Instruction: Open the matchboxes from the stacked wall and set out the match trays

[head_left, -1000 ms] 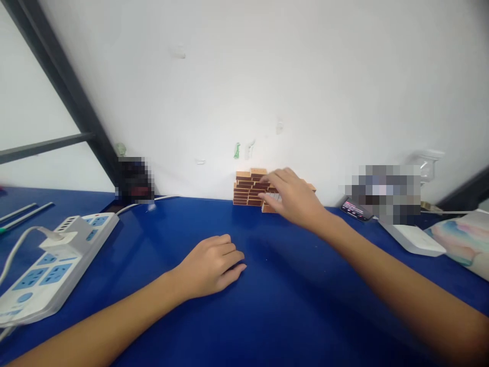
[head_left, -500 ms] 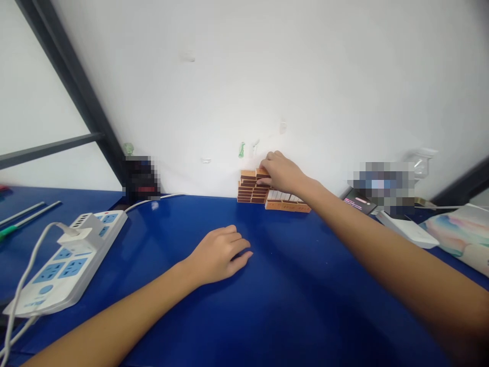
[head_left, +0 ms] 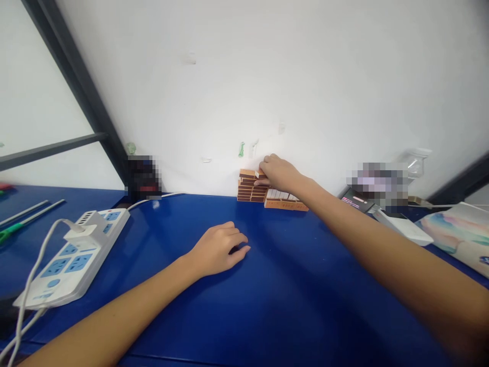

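Against the wall at the back of the blue table [head_left: 290, 285] stands a stack of small orange-and-brown boxes [head_left: 250, 191] that look like matchboxes, laid in two columns. At the top of its right column, my right hand [head_left: 280, 171] pinches one matchbox [head_left: 260, 174], whose pale end shows. Most of that box is hidden by the fingers. Just right of the stack, partly under my wrist, sits an orange carton [head_left: 286, 204] with a row of white-faced boxes in it. My left hand [head_left: 221, 248] rests on the table, palm down, fingers loosely bent and apart, holding nothing.
On the left lies a white power strip [head_left: 82, 260] with a plug and white cable. Green-handled rods [head_left: 34, 214] lie beyond it. Blurred dark items stand at the back left and back right. A white box [head_left: 408, 229] and a colourful bag [head_left: 454, 227] are at right.
The matchbox in my right hand has turned slightly, so its pale end now shows. My right hand has barely shifted; my left hand stays on the table. The view has moved a little.
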`<action>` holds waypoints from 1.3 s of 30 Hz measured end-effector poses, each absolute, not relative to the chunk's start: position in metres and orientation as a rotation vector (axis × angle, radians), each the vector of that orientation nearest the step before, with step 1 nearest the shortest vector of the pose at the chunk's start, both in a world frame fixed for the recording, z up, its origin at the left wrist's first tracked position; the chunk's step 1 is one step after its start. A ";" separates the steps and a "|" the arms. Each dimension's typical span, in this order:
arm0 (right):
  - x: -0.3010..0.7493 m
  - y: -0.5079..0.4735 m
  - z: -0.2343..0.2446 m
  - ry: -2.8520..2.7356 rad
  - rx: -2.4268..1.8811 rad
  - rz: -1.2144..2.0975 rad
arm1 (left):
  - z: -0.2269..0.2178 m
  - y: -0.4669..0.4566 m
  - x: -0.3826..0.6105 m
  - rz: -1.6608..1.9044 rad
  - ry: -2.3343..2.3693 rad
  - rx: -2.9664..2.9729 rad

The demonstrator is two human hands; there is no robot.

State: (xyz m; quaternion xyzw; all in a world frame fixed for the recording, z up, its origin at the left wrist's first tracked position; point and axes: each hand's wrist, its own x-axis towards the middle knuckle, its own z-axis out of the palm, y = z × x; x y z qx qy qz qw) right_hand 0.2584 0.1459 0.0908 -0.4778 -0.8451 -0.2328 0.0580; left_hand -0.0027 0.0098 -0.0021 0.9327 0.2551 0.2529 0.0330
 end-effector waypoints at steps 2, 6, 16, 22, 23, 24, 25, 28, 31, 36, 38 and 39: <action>0.255 0.145 0.092 -2.563 -1.475 -0.753 | -0.001 0.010 -0.003 0.789 0.779 2.870; 0.258 0.130 0.093 -2.509 -1.519 -0.781 | 0.001 0.010 -0.003 0.901 0.728 2.859; 0.247 0.014 0.021 -2.678 -1.110 -0.388 | -0.001 0.007 0.001 1.119 0.924 2.741; 0.260 -0.014 0.013 -2.588 -1.193 0.046 | 0.004 0.004 0.003 0.921 0.815 2.771; 0.265 -0.016 0.013 -2.559 -1.214 0.115 | 0.004 0.004 0.003 0.906 0.807 2.771; 0.268 -0.018 0.012 -2.532 -1.224 0.167 | 0.003 0.004 0.003 0.892 0.804 2.770; 0.271 -0.020 0.011 -2.510 -1.221 0.200 | 0.002 0.004 0.003 0.878 0.804 2.767; 0.271 -0.025 0.006 -2.477 -1.154 0.210 | 0.000 0.005 0.003 0.857 0.792 2.756; 0.266 -0.027 0.004 -2.448 -1.071 0.161 | 0.000 0.005 0.005 0.863 0.779 2.737; 0.263 -0.029 0.006 -2.362 -1.038 0.134 | 0.004 0.003 0.006 0.900 0.844 2.655; 0.263 -0.030 0.008 -2.328 -1.051 0.148 | 0.004 0.002 0.006 0.917 0.860 2.614; 0.262 -0.030 0.008 -2.302 -1.063 0.157 | 0.004 0.002 0.005 0.935 0.868 2.588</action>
